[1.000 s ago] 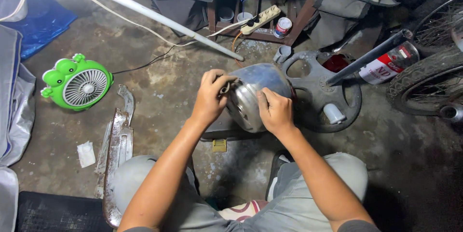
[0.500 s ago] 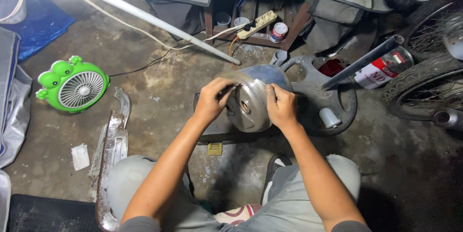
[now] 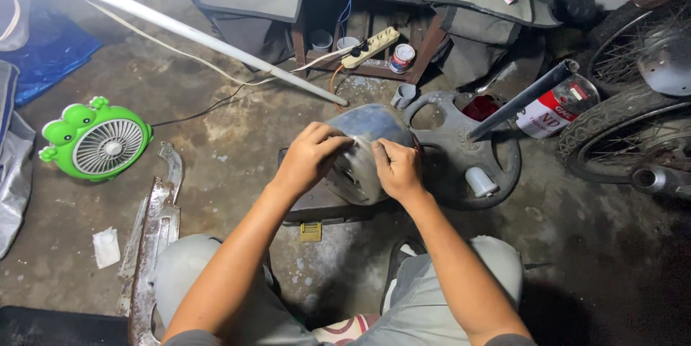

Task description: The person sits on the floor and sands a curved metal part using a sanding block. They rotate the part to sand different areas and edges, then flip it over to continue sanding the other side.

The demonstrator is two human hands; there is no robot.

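A rounded shiny metal shell (image 3: 367, 134), like a headlamp housing, stands on a dark flat board (image 3: 320, 206) on the concrete floor in front of me. My left hand (image 3: 309, 159) grips its left rim, fingers curled over the edge. My right hand (image 3: 397, 166) presses on its near face from the right, fingers bent against the metal. Both forearms reach out over my knees in grey trousers.
A dark cast wheel (image 3: 468, 152) lies right behind the shell, with a metal tube (image 3: 522, 98) and a red-and-white can (image 3: 554, 105). A green frog-shaped fan (image 3: 97, 141) is at left, a rusty metal bracket (image 3: 155, 224) near my left knee, spoked tyres (image 3: 633, 123) at right.
The shell has turned a little in my hands, and both hands have shifted their hold on its near face. The view has tilted slightly.
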